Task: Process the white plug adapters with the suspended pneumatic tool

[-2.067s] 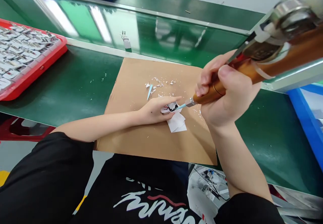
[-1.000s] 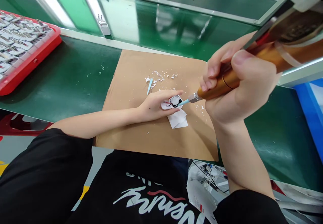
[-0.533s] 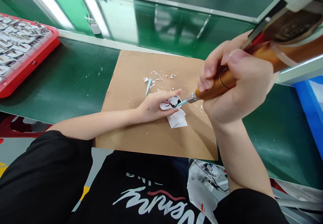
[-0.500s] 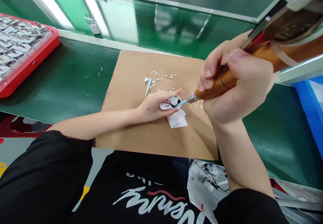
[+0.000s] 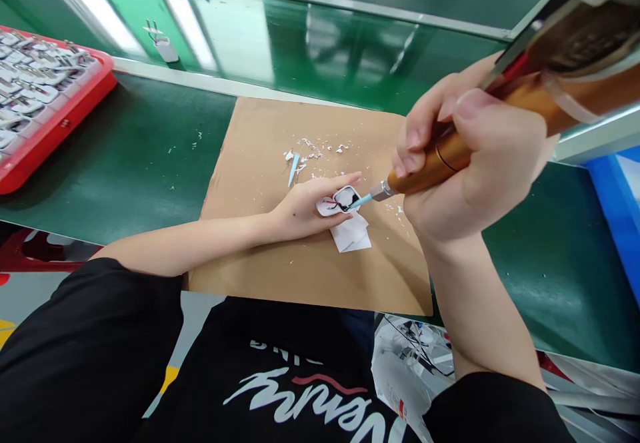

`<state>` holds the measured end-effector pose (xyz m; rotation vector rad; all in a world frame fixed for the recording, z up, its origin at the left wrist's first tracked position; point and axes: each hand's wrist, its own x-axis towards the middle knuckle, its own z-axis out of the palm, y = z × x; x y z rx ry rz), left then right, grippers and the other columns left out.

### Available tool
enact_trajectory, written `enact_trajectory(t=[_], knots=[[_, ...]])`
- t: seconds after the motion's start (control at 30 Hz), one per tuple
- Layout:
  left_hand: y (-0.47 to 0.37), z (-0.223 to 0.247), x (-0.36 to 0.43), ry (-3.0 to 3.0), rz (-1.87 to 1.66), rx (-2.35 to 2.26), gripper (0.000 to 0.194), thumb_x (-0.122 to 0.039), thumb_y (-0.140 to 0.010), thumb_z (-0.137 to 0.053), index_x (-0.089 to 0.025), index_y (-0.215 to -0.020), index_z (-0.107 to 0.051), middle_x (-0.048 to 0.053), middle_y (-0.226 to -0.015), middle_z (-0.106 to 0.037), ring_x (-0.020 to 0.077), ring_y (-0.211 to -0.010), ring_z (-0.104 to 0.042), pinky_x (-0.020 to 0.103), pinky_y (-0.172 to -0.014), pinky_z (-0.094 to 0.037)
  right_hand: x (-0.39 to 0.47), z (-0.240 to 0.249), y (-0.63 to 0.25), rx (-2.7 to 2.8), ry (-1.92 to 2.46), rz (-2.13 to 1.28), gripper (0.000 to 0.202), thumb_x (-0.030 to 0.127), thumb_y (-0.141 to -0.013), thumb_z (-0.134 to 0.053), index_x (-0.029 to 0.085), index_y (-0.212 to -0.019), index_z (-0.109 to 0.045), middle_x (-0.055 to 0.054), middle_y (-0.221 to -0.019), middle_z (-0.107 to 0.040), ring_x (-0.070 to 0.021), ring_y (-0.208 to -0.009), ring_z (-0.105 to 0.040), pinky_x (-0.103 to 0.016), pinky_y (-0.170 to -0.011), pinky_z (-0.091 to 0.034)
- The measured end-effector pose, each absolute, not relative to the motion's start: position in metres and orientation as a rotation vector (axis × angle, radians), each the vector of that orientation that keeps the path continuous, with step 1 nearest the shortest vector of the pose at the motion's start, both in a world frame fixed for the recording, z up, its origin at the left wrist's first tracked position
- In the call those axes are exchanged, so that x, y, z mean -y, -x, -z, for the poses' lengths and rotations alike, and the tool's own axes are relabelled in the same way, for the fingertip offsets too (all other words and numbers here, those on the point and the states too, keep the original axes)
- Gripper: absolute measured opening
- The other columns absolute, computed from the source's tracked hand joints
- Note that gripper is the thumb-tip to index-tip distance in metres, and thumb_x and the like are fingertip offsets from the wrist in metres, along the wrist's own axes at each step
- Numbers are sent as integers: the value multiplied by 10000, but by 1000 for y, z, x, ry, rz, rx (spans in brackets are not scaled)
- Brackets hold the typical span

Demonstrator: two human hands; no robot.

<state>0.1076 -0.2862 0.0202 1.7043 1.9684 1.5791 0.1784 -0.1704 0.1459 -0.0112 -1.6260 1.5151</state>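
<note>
My left hand (image 5: 297,211) is closed around a small white charger housing (image 5: 347,197), whose open side faces up. Red and black wires show at its edge, and dark parts show inside. In my right hand (image 5: 493,163) is an orange metal glue gun (image 5: 445,160), gripped like a thick pen. Its light-blue tapered nozzle (image 5: 362,200) points down and left, with the tip at the housing's opening. Whether the tip touches the inside, I cannot tell. Folded white paper (image 5: 351,235) lies just below my left fingers.
Under my hands lies a cardboard sheet (image 5: 260,263), with white scraps (image 5: 311,150) and a loose blue nozzle (image 5: 293,170) on it. A red tray (image 5: 95,93) of white chargers stands at left. Beyond the bench edge is a white plug (image 5: 166,50); a blue bin (image 5: 613,210) is at right.
The white plug on the green surface at the back has shifted left. My hands, the charger housing and the glue gun have hardly moved.
</note>
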Motion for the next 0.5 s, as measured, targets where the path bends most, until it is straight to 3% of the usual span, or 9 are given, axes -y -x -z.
enact_trajectory(t=[0.2, 0.33, 0.5], knots=[[-110, -23, 286, -1591, -1677, -1774, 447, -251, -828, -671, -234, -1224, -463, 76, -1229, -620, 214, -1152, -619, 313, -939, -554, 170, -146, -178, 1602, -15, -1544, 238, 216, -769, -499, 209, -554, -398, 28, -508, -375, -71, -384, -317, -233, -363, -259], [-111, -24, 285, -1580, -1695, -1768, 345, -220, -825, -674, -221, -1097, -461, 96, -1176, -656, 234, -1209, -580, 330, -928, -558, 170, -146, -180, 1611, -22, -1563, 279, 298, -794, -548, 208, -569, -409, 30, -523, -391, -68, -397, -322, -233, -368, -281], [-112, -27, 286, -1574, -1656, -1830, 358, -202, -821, -663, -211, -1104, -444, 90, -1128, -683, 204, -1092, -655, 299, -868, -568, 169, -146, -180, 1586, 3, -1581, 220, 301, -782, -570, 209, -613, -463, 36, -533, -414, -69, -408, -344, -240, -385, -301]])
